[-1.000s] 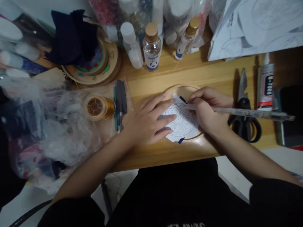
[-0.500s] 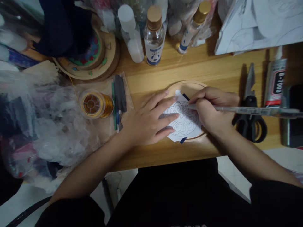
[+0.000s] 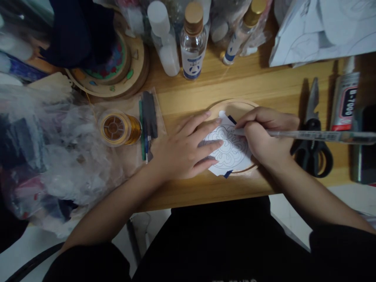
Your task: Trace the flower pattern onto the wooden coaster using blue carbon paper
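Note:
A white paper (image 3: 219, 169) printed with a flower pattern lies over a dark blue piece (image 3: 228, 174), both on a round wooden disc (image 3: 229, 105). My left hand (image 3: 188, 149) is spread flat, its fingertips resting on the left side of the paper. Pinched in my right hand (image 3: 266, 135) is a clear pen (image 3: 320, 136), its tip at the upper right petals of the pattern. The pen's back end points right, passing above black-handled scissors (image 3: 313, 147). My right fingers cover part of the paper's right edge.
Left of my hands are a gold thread spool (image 3: 120, 129), pens (image 3: 149, 115) and crumpled plastic bags (image 3: 73, 156). Bottles (image 3: 193, 47) stand at the back. A glue tube (image 3: 346, 98) lies on the right, near paper sheets (image 3: 323, 43). Stacked wooden hoops (image 3: 138, 78) sit back left.
The pen tip stays at about the same petals, with only a slight shift of the right hand and pen. My left hand keeps its place. The whole view has moved a little.

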Demonstrator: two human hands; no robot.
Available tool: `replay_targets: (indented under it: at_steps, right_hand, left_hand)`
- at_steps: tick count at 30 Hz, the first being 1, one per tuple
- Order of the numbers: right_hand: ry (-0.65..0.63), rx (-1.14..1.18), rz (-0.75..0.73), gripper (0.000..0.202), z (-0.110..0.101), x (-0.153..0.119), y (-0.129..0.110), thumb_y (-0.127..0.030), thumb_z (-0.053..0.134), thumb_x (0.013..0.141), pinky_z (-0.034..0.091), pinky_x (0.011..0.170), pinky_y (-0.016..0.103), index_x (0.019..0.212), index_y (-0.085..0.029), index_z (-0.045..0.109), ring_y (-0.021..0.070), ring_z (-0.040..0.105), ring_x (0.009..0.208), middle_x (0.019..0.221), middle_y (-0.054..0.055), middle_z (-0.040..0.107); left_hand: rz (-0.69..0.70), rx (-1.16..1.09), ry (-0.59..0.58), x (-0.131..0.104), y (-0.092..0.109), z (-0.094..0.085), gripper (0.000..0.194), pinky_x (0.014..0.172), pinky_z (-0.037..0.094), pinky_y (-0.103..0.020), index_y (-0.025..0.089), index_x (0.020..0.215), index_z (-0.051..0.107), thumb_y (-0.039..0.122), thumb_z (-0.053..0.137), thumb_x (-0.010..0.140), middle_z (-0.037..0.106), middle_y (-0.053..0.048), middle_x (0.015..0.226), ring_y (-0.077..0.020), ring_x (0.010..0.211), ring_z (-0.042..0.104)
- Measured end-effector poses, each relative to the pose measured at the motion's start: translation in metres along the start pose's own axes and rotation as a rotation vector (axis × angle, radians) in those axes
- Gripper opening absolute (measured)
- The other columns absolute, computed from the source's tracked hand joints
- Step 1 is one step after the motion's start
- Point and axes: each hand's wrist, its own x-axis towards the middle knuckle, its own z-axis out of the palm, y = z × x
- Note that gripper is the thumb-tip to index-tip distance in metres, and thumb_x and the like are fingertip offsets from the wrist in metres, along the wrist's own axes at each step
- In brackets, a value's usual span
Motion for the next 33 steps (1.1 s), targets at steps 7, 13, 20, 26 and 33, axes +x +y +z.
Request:
replay_targets:
  at_steps: [7, 13, 20, 26, 33]
  right_hand:
    - [0.005, -0.012, 0.019, 0.026, 0.0, 0.0001, -0.0017, -0.004, 0.051, 0.067, 0.039, 0.045, 0.025, 0.053, -0.024, 0.06, 0.0118, 0.052, 0.046, 0.052, -0.005, 0.061]
    - [0.026, 0.015, 0.024, 0.025, 0.0006, -0.0002, -0.0018, -0.006, 0.052, 0.067, 0.039, 0.044, 0.025, 0.055, -0.024, 0.064, 0.0115, 0.052, 0.045, 0.051, -0.005, 0.06]
    - [0.071, 0.014, 0.043, 0.027, 0.0011, -0.0009, -0.0006, -0.006, 0.05, 0.067, 0.041, 0.045, 0.025, 0.055, -0.024, 0.064, 0.0111, 0.052, 0.045, 0.052, -0.005, 0.06]
    - [0.042, 0.021, -0.052, 0.024, 0.0005, -0.0001, 0.0015, -0.006, 0.053, 0.067, 0.039, 0.043, 0.024, 0.056, -0.023, 0.064, 0.011, 0.053, 0.045, 0.052, -0.005, 0.06]
    - [0.044, -0.023, 0.05, 0.028, 0.0017, -0.0015, -0.0029, -0.004, 0.052, 0.069, 0.042, 0.046, 0.027, 0.056, -0.026, 0.063, 0.0129, 0.054, 0.046, 0.053, -0.006, 0.062]
  left_hand:
    - [0.007, -0.004, 0.002, 0.0004, -0.0003, -0.0008, 0.038, 0.108, 0.041, -0.057, 0.015, 0.117, 0.067, 0.042, 0.059, 0.092, 0.054, -0.019, 0.14, -0.0385, 0.137, 0.042]
    - [-0.012, -0.05, 0.004, 0.0002, -0.0001, 0.0003, 0.038, 0.11, 0.038, -0.057, 0.015, 0.117, 0.068, 0.041, 0.061, 0.091, 0.053, -0.019, 0.141, -0.0382, 0.138, 0.04]
    - [-0.018, -0.03, -0.022, 0.0014, 0.0007, -0.0026, 0.037, 0.109, 0.04, -0.058, 0.016, 0.117, 0.068, 0.042, 0.059, 0.091, 0.054, -0.019, 0.14, -0.0384, 0.137, 0.042]
    - [-0.028, -0.039, -0.02, 0.0013, 0.0007, -0.0022, 0.036, 0.109, 0.039, -0.059, 0.017, 0.117, 0.068, 0.041, 0.059, 0.092, 0.055, -0.018, 0.14, -0.0382, 0.138, 0.041]
    - [-0.021, -0.021, -0.014, 0.0013, 0.0009, -0.0016, 0.037, 0.109, 0.04, -0.058, 0.016, 0.116, 0.069, 0.042, 0.06, 0.091, 0.055, -0.018, 0.14, -0.0385, 0.137, 0.042]
